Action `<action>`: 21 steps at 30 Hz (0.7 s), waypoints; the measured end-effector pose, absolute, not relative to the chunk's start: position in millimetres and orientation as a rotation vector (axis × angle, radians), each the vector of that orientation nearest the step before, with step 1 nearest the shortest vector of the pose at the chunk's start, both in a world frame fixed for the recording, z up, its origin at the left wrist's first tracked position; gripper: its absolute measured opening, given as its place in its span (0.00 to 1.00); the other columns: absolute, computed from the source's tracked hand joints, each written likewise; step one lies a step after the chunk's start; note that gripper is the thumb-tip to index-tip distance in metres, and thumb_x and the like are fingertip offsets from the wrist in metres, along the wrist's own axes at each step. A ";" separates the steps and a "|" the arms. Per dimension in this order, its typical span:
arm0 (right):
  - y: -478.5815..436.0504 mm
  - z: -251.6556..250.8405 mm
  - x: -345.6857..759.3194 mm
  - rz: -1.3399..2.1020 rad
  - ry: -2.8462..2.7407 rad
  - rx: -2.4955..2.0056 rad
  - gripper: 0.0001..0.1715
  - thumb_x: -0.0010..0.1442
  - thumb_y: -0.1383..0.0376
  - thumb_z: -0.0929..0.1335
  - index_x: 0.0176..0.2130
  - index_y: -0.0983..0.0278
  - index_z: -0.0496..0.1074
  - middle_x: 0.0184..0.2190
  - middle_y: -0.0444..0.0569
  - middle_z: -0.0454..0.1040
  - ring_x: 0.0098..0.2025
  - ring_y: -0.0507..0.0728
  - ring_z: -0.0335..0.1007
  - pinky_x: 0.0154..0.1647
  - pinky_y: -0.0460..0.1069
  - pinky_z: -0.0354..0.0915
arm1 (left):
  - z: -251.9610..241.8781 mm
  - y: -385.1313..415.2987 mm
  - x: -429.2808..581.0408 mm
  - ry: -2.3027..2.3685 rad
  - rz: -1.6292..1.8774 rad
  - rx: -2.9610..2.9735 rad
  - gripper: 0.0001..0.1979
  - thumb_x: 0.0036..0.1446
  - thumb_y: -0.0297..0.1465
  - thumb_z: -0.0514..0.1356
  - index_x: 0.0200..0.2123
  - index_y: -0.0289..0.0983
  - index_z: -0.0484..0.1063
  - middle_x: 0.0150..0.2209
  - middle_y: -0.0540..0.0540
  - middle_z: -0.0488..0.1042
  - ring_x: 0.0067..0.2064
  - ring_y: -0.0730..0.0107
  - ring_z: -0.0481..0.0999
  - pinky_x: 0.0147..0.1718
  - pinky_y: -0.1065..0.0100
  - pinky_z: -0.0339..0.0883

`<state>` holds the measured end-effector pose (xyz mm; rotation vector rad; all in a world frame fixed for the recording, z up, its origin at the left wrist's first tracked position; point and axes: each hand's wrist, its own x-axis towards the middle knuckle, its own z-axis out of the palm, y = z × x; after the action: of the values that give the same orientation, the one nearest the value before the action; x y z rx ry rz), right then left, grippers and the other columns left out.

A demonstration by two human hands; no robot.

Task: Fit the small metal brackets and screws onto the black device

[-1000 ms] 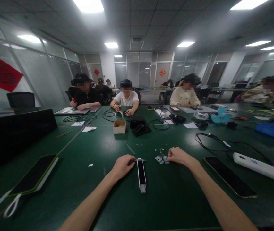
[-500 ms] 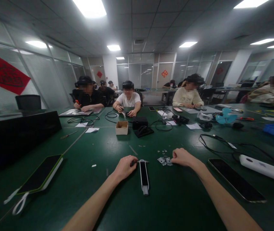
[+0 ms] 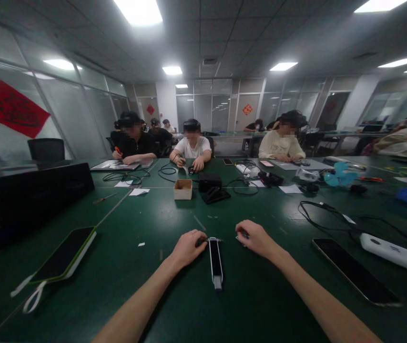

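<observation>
A green table (image 3: 257, 300) carries phone (image 3: 355, 270), box (image 3: 183, 193), slim device (image 3: 216, 259).

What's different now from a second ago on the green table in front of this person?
The right hand has moved leftward over the metal pieces, hiding most of them and the little rings; whether it has gripped any is hidden. The left hand still holds the dark-handled tool beside the white-framed device, which lies as it was.
</observation>
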<state>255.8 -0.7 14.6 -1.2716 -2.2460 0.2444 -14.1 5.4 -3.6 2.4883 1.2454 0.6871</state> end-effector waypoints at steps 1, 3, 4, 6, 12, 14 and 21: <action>-2.9 13.0 248.9 0.234 -2.258 -1.237 0.06 0.57 0.70 0.62 0.35 0.65 0.69 0.34 0.49 0.70 0.35 0.54 0.66 0.37 0.49 0.66 | -4.6 6.1 -14.1 1.241 0.696 2.500 0.07 0.58 0.31 0.55 0.39 0.38 0.71 0.35 0.49 0.72 0.35 0.69 0.71 0.34 0.70 0.64; -7.0 9.9 236.9 0.230 -2.276 -1.184 0.07 0.58 0.70 0.62 0.36 0.65 0.69 0.34 0.49 0.70 0.36 0.54 0.66 0.37 0.49 0.66 | -5.6 6.7 -14.0 1.238 0.707 2.514 0.07 0.58 0.30 0.55 0.38 0.38 0.71 0.35 0.49 0.72 0.35 0.69 0.71 0.34 0.70 0.63; -8.8 8.6 232.1 0.238 -2.282 -1.166 0.07 0.58 0.70 0.62 0.37 0.65 0.69 0.34 0.49 0.71 0.36 0.54 0.66 0.37 0.49 0.66 | -5.7 6.8 -14.1 1.240 0.706 2.514 0.07 0.58 0.30 0.55 0.38 0.38 0.71 0.34 0.49 0.72 0.35 0.69 0.71 0.34 0.70 0.63; -11.7 6.4 225.0 0.267 -2.287 -1.139 0.08 0.58 0.70 0.62 0.37 0.64 0.69 0.34 0.49 0.71 0.35 0.54 0.67 0.36 0.49 0.67 | -5.5 6.7 -14.1 1.239 0.702 2.509 0.07 0.58 0.30 0.55 0.38 0.38 0.72 0.34 0.49 0.72 0.35 0.69 0.71 0.33 0.70 0.63; -14.7 4.5 219.4 0.340 -2.296 -1.128 0.08 0.59 0.70 0.62 0.39 0.64 0.69 0.36 0.49 0.71 0.35 0.53 0.67 0.35 0.48 0.68 | -4.5 6.3 -14.3 1.240 0.706 2.494 0.07 0.57 0.31 0.55 0.36 0.37 0.71 0.34 0.48 0.72 0.34 0.69 0.71 0.33 0.70 0.63; -14.8 5.5 219.8 0.351 -2.286 -1.140 0.08 0.59 0.70 0.62 0.39 0.65 0.69 0.36 0.49 0.71 0.35 0.52 0.68 0.35 0.47 0.68 | -3.5 5.7 -13.9 1.248 0.702 2.484 0.07 0.57 0.31 0.55 0.36 0.37 0.71 0.34 0.48 0.72 0.34 0.69 0.71 0.33 0.70 0.64; -14.2 4.1 220.5 0.365 -2.241 -1.172 0.08 0.59 0.70 0.62 0.38 0.65 0.70 0.36 0.48 0.71 0.34 0.53 0.68 0.34 0.48 0.68 | 0.8 2.7 -12.6 1.370 0.820 2.435 0.13 0.55 0.33 0.56 0.44 0.36 0.67 0.36 0.47 0.72 0.33 0.68 0.71 0.35 0.66 0.65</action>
<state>220.5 -14.2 4.1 -1.1720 -2.2409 0.3651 -12.6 2.7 0.8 2.4349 1.3702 0.8196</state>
